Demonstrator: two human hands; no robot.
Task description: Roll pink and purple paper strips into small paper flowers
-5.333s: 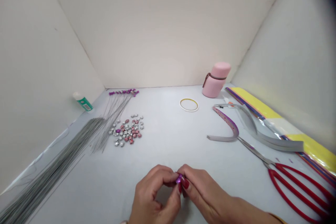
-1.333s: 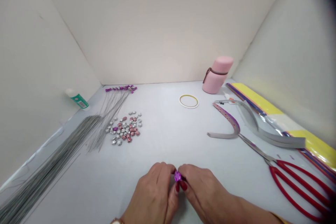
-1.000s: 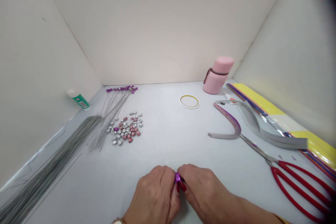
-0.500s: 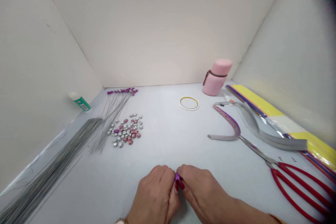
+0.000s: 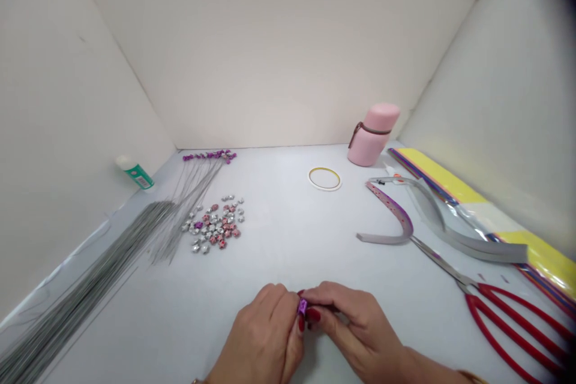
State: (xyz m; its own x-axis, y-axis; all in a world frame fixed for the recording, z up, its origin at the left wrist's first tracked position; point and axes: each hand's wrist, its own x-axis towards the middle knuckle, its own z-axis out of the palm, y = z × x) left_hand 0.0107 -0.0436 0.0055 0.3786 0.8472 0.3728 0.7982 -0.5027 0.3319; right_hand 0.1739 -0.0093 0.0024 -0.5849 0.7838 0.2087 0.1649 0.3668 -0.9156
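At the front middle of the table, my left hand [image 5: 266,333] pinches a small shiny purple paper star [image 5: 302,306] between thumb and bent fingers. From the other side, my right hand [image 5: 357,327] closes thumb and forefinger on the same star. Fingertips hide part of it, so its full shape cannot be made out. A pile of little silver and pink paper stars [image 5: 218,229] lies to the left beyond the hands, with a purple star [image 5: 198,225] among them.
Left: grey wires [image 5: 103,273], purple-tipped wire stems [image 5: 207,156] and a glue stick [image 5: 136,174]. Back: a tape ring [image 5: 324,188] and pink flask [image 5: 369,141]. Right: curved paper strips [image 5: 396,216], red-handled scissors [image 5: 472,294] and packaged coloured strips [image 5: 477,207].
My right fingers have opened out slightly and shifted their pinch, showing more of the purple star. My left hand stays nearly where it was.
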